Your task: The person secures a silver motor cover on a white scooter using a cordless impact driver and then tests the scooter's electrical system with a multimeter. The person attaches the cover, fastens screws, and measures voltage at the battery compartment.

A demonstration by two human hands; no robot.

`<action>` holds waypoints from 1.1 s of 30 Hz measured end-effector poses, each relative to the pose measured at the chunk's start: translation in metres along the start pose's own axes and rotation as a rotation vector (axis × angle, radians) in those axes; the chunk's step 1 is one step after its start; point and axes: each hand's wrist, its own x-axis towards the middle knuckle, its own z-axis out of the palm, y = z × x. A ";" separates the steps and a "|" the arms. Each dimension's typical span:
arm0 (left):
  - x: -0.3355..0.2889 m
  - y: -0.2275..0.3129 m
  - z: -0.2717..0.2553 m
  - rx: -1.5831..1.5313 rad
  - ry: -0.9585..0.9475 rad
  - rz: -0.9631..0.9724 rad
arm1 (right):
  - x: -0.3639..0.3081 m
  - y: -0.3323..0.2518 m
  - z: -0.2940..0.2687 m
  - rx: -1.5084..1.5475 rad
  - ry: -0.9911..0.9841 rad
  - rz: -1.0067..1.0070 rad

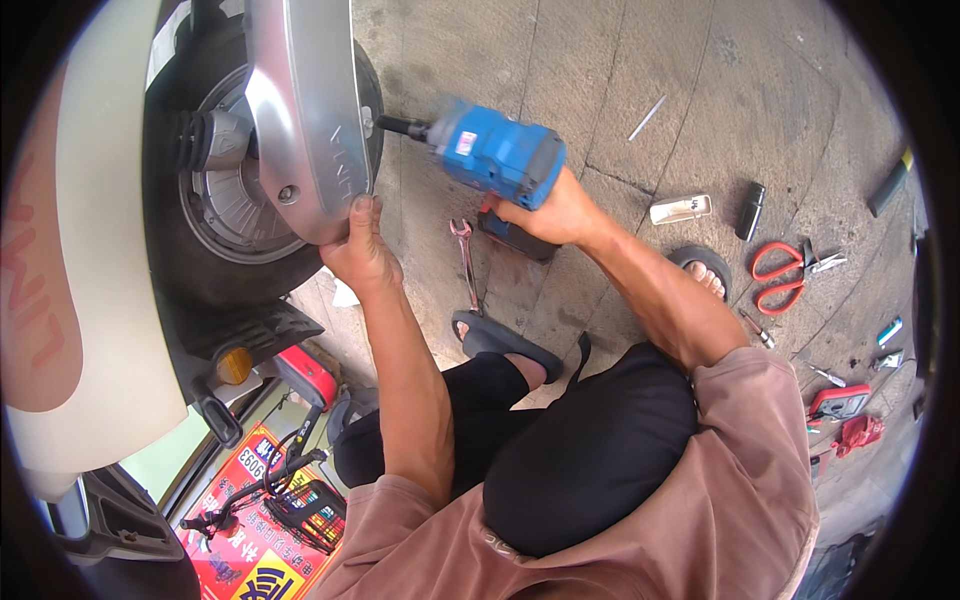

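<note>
Blue plastic power driver (500, 152), clasped by right hand (562, 210), is aimed lengthwise leftward at silver metal cover (312, 130), pinched by left hand (366, 252); chrome wrench (467, 262) nearby.

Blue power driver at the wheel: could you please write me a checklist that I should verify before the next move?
1. Driver held: ok; the right hand grips the blue power driver.
2. Panel supported: ok; the left hand holds the silver panel at its near end.
3. Black socket properly seated: cannot tell; it points at the panel's edge.
4. Floor near feet free of tools: not ok; a wrench lies close to the left sandal.
</note>
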 end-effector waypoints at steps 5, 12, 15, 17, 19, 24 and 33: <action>-0.001 -0.005 -0.003 -0.064 0.049 0.012 | -0.034 -0.023 -0.033 0.179 0.150 0.137; -0.003 -0.009 -0.004 -0.043 0.067 0.028 | -0.016 -0.130 -0.117 0.217 0.182 0.110; -0.004 -0.007 -0.004 0.005 0.071 -0.001 | 0.012 -0.159 -0.148 -0.545 0.153 -0.103; -0.004 -0.009 -0.005 0.037 0.097 0.021 | 0.031 -0.157 -0.160 -0.854 0.168 -0.144; -0.008 -0.017 -0.006 0.091 0.120 0.084 | 0.051 -0.143 -0.172 -1.220 0.170 -0.263; -0.061 -0.074 0.005 0.087 0.160 -0.295 | 0.074 -0.103 -0.224 -1.778 0.026 -0.133; -0.137 -0.101 0.083 0.694 -0.486 -0.179 | 0.068 -0.067 -0.261 -1.680 -0.003 -0.091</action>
